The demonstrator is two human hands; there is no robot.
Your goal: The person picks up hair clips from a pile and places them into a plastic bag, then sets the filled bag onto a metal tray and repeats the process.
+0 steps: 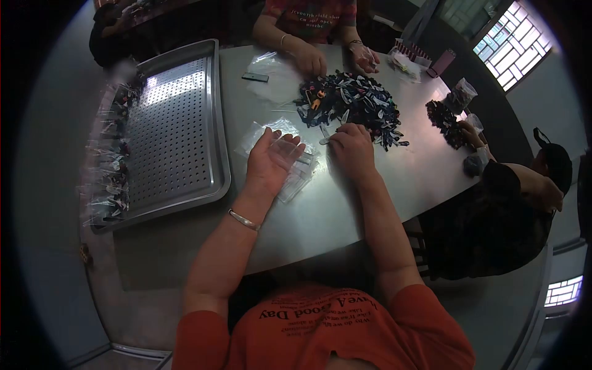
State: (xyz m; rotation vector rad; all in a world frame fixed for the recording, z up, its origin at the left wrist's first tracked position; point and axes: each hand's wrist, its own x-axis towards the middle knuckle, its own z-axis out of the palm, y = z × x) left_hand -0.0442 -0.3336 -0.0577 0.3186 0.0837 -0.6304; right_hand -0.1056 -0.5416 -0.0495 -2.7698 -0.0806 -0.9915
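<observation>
My left hand (269,163) is turned palm up over the table, its fingers curled around a clear plastic bag (284,152). Beneath and beside it lies a loose stack of clear plastic bags (295,188). My right hand (354,150) is palm down at the near edge of a big pile of small dark and grey pieces (361,102). Its fingers are drawn together, with the tips at a small grey piece (324,140). Their exact kind is too small to tell, though a few orange ones (317,100) show in the pile.
A perforated metal tray (179,132) stands at the left, filled bags (114,176) along its far side. Across the metal table (296,231), a co-worker's hands (311,60) are at the pile. Another person (493,213) sits right, by a smaller dark pile (445,123) and a pink cup (441,63).
</observation>
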